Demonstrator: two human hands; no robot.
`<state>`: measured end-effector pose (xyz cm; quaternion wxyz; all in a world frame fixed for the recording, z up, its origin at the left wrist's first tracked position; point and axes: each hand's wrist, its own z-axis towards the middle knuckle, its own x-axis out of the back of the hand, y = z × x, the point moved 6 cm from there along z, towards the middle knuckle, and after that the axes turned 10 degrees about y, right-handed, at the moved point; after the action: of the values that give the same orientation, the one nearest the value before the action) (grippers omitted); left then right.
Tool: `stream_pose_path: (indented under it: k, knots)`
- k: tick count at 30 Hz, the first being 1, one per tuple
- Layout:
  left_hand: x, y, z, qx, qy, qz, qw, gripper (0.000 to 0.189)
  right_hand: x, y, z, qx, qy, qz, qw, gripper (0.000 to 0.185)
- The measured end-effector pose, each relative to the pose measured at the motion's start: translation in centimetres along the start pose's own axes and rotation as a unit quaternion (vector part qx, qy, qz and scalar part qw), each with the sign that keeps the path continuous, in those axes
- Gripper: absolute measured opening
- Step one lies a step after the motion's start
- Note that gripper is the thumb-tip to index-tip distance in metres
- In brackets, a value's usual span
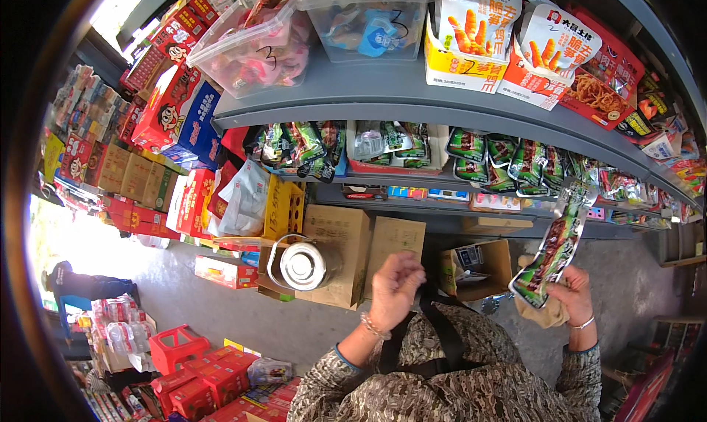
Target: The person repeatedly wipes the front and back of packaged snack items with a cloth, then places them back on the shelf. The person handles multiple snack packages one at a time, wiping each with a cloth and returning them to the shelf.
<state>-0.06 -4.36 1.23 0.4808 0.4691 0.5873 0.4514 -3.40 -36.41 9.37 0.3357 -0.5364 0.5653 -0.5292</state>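
My right hand (574,295) grips the lower end of a long green and silver foil snack pouch (555,245) and a bunched tan cloth (538,311). The pouch slants upward in front of the shelf. Raised before my chest, my left hand (397,284) has its fingers curled loosely and nothing seen in them. On the middle shelf behind the pouch lie similar green pouches (527,159), some in an open box (397,151). Below my hands, between them, stands an open cardboard box (480,267) with packets inside.
A metal canister with a handle (304,265) stands left of my left hand, beside cardboard cartons (337,251). Clear plastic bins (248,52) and snack boxes (464,68) line the upper grey shelf (353,99). Red boxes (215,380) and a red stool (177,347) are on the left floor.
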Motion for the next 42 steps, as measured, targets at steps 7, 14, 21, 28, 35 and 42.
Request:
stream_pose_path:
  k: [7, 14, 21, 28, 35, 42]
  knots:
    - [6.9, 4.6, 8.4, -0.077, 0.169, -0.086, 0.979, 0.027, -0.6, -0.8, -1.0, -0.006, -0.053, -0.058, 0.997, 0.033]
    - [9.4, 5.5, 17.8, 0.054, 0.272, -0.353, 0.894, 0.038, -5.6, 0.6, -2.1, 0.025, -0.158, -0.105, 0.982, 0.025]
    - [9.5, 4.1, 21.2, 0.138, 0.345, -0.402, 0.837, 0.032, -7.6, 0.8, -2.1, 0.015, -0.184, -0.105, 0.977, 0.027]
    - [10.1, 6.5, 22.4, 0.063, 0.304, -0.338, 0.889, 0.013, -8.7, 1.0, -1.5, 0.019, -0.195, -0.121, 0.973, 0.027]
    - [11.6, 7.7, 21.1, -0.053, 0.359, -0.285, 0.887, 0.007, -11.4, -0.3, 0.1, 0.046, -0.220, -0.137, 0.965, 0.029]
    - [13.9, 11.7, 21.6, -0.173, 0.439, 0.422, 0.774, 0.044, -14.0, 0.1, 0.6, 0.007, -0.273, -0.113, 0.955, 0.034]
